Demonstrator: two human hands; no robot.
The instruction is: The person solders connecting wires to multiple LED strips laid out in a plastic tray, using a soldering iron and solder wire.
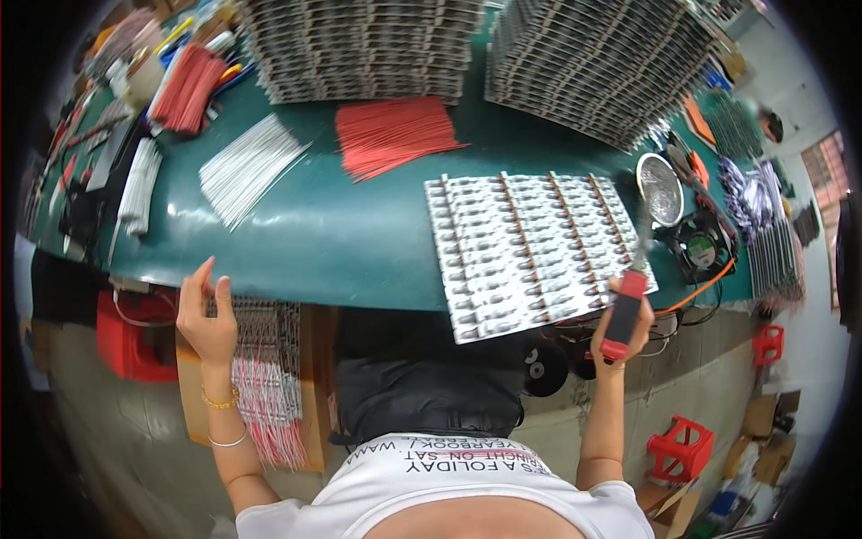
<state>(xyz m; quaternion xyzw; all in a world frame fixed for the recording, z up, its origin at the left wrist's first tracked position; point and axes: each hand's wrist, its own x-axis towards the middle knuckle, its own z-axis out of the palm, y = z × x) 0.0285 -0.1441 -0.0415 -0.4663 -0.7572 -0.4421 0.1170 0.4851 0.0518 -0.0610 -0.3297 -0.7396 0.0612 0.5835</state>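
My right hand [641, 331] is closed around the red-and-black handle of a soldering iron [626, 310]. The iron's metal shaft points up toward a round dish [663, 184] with a shiny inside. Under and beside that hand lies a white panel [480, 256] with rows of small parts and several brown strips; one corner juts over the table's front edge. My left hand [208, 319] is raised at the front edge of the green table [359, 234], empty, its thumb and fingers apart. Beyond it are a fan of white wires [250, 171] and a spread of red wires [395, 135].
Two tall stacks of panels, one on the left [359, 49] and one on the right [593, 67], stand at the back. A black fan [703, 244] and an orange cable [700, 287] are at the right. Below the table sits a carton of wired panels [269, 395]; a red stool [681, 447] stands on the floor.
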